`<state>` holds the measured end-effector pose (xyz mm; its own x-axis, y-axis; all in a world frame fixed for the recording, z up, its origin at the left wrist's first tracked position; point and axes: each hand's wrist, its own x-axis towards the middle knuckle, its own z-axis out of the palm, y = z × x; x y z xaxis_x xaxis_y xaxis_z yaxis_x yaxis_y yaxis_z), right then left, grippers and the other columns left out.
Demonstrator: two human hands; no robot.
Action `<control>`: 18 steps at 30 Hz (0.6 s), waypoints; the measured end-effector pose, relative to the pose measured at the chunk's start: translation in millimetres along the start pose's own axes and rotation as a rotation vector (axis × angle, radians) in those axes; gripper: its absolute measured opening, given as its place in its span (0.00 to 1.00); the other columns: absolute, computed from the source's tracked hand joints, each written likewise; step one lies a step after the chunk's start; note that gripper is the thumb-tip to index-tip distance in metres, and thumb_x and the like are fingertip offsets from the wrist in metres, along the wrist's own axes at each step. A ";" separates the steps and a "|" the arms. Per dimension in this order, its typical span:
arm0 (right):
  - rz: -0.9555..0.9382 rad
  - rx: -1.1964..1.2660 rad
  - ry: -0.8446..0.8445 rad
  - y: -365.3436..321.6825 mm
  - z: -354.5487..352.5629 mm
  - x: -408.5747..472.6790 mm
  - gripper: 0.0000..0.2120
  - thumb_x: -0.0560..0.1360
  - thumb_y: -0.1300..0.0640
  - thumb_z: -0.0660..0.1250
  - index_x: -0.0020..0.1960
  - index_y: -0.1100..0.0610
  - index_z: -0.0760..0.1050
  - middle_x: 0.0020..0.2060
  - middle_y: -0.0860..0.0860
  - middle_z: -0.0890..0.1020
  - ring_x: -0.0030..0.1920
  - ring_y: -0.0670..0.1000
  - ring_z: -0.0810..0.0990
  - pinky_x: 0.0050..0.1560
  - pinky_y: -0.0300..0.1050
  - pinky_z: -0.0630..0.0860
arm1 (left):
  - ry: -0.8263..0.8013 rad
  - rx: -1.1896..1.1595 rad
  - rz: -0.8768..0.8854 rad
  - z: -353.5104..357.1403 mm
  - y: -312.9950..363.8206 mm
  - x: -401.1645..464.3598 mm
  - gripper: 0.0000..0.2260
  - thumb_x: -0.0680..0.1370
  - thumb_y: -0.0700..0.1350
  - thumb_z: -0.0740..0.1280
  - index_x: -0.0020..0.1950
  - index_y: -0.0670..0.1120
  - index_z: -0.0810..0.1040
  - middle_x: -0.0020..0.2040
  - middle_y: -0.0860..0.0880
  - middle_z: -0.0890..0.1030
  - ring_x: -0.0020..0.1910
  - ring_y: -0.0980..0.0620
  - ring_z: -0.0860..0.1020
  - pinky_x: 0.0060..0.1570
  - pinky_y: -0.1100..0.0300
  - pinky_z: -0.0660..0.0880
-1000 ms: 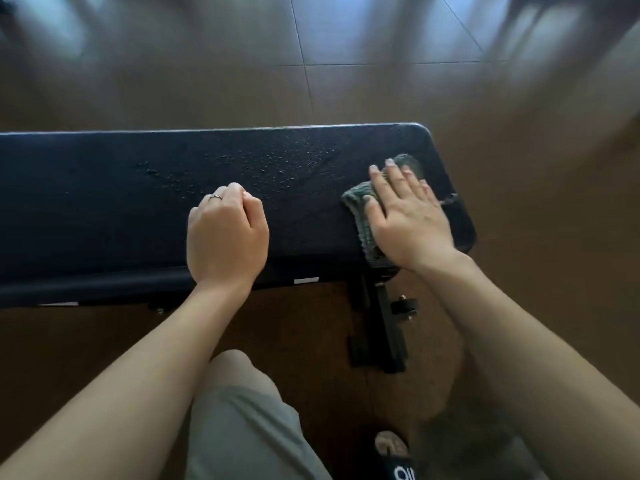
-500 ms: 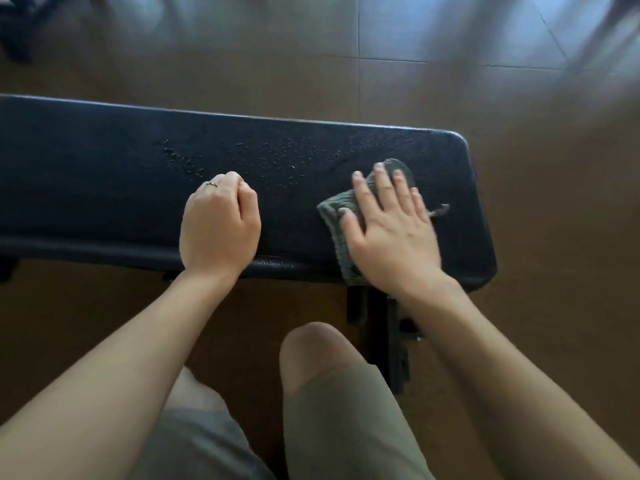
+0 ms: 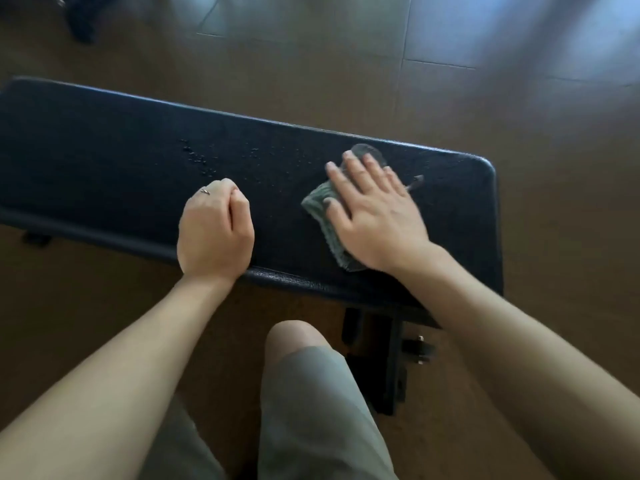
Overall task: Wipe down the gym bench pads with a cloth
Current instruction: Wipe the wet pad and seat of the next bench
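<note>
A long black bench pad [image 3: 104, 161] runs across the view, tilted down to the right. Water droplets [image 3: 197, 159] bead on its middle. A folded grey-green cloth [image 3: 320, 206] lies flat on the pad near its right end. My right hand [image 3: 374, 216] presses on the cloth with straight, spread fingers and covers most of it. My left hand [image 3: 214, 233] rests on the pad's near edge as a loose fist, holding nothing, with a ring on one finger.
The bench's black metal leg and foot [image 3: 384, 362] stand under the right end, beside my knee [image 3: 298, 344] in grey shorts. Brown tiled floor [image 3: 311, 64] surrounds the bench. A dark object [image 3: 79, 19] sits at the top left.
My right hand and the cloth have slid left along the pad, away from its right end. The left hand has stayed on the near edge. The camera has shifted and tilted.
</note>
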<state>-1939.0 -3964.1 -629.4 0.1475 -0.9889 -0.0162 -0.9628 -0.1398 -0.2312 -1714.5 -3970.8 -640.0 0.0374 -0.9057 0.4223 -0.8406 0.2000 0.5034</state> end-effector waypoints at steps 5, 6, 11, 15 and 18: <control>0.309 -0.020 -0.003 -8.2 1.8 50.7 0.32 0.83 0.42 0.43 0.84 0.53 0.46 0.83 0.55 0.46 0.82 0.58 0.42 0.80 0.57 0.40 | 0.015 0.012 0.002 1.4 0.8 -1.8 0.11 0.81 0.42 0.53 0.38 0.46 0.65 0.35 0.50 0.69 0.35 0.48 0.67 0.40 0.55 0.61; 0.224 -0.014 -0.005 -32.1 7.7 56.3 0.32 0.83 0.42 0.43 0.84 0.54 0.46 0.83 0.55 0.46 0.82 0.58 0.42 0.80 0.57 0.40 | 0.018 0.013 0.005 1.4 0.8 -1.8 0.11 0.81 0.43 0.53 0.38 0.46 0.65 0.35 0.50 0.69 0.35 0.48 0.67 0.40 0.55 0.60; -0.248 0.003 -0.113 -105.9 20.3 90.4 0.28 0.85 0.42 0.42 0.84 0.49 0.48 0.83 0.51 0.48 0.82 0.54 0.43 0.81 0.54 0.40 | 0.084 0.004 0.013 0.5 0.2 -0.3 0.10 0.81 0.41 0.54 0.39 0.47 0.64 0.36 0.50 0.69 0.36 0.50 0.66 0.40 0.56 0.59; -0.222 -0.014 -0.073 -62.6 12.2 97.1 0.28 0.84 0.40 0.46 0.83 0.45 0.51 0.83 0.47 0.51 0.82 0.51 0.46 0.81 0.51 0.42 | 0.052 0.006 0.032 2.2 -1.6 -2.4 0.12 0.81 0.42 0.53 0.37 0.45 0.64 0.34 0.49 0.68 0.35 0.48 0.66 0.39 0.54 0.59; 0.078 -0.022 0.002 13.1 -4.9 70.9 0.28 0.84 0.40 0.46 0.83 0.45 0.50 0.83 0.48 0.52 0.82 0.51 0.48 0.81 0.51 0.43 | 0.064 0.000 0.070 2.9 -0.2 -3.8 0.11 0.80 0.41 0.54 0.37 0.46 0.62 0.34 0.50 0.67 0.34 0.50 0.63 0.40 0.58 0.55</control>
<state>-1942.3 -4036.3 -628.8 0.0713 -0.9970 -0.0310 -0.9760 -0.0634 -0.2082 -1716.1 -3968.5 -643.9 0.0128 -0.8635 0.5042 -0.8422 0.2624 0.4709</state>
